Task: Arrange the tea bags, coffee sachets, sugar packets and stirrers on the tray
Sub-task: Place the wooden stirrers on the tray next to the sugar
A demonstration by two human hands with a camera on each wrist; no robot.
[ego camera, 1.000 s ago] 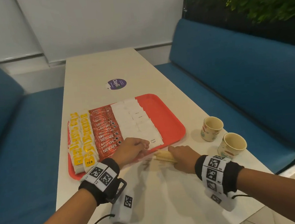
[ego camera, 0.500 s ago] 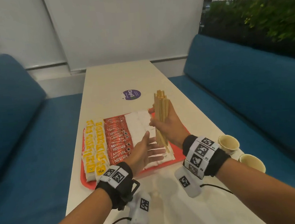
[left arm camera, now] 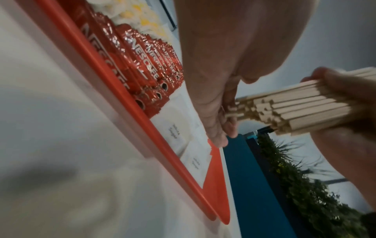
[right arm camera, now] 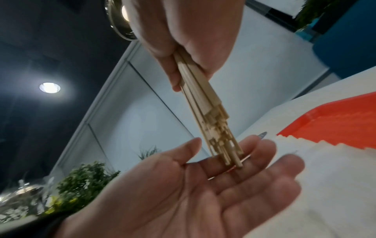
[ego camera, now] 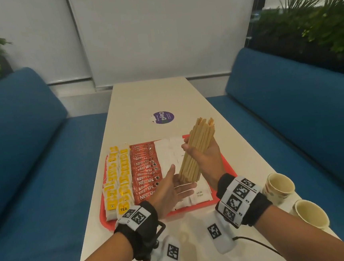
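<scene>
- My right hand (ego camera: 203,158) gripped a thick bundle of wooden stirrers (ego camera: 197,149) around its middle, fingers and thumb curled round it, holding it nearly upright and leaning a little to the right above the tray (ego camera: 228,165).
- My left hand (ego camera: 172,189) lay flat and palm-up just under the bundle, fingers straight and slightly spread, holding nothing (the stirrers' lower ends stood on my fingers, as the right wrist view showed most plainly).
- In that view the stick ends (right arm camera: 225,154) were uneven, some reaching lower than others onto my fingers (right arm camera: 254,162).
- Both hands hovered over the near right part of the red tray, which sat on the white table (ego camera: 143,99).
- On the tray, the yellow-tagged tea bags (ego camera: 118,180) filled the left side in two columns.
- Just beside them ran a column of red coffee sachets (ego camera: 145,170), overlapping one another.
- The white sugar packets (ego camera: 199,193) came next to the right, partly hidden behind my hands.
- The tray's right strip (left arm camera: 215,182) showed bare red.
- Two paper cups (ego camera: 280,185) stood on the table to the right of the tray, near the edge.
- A round purple sticker (ego camera: 163,117) lay on the table beyond the tray.
</scene>
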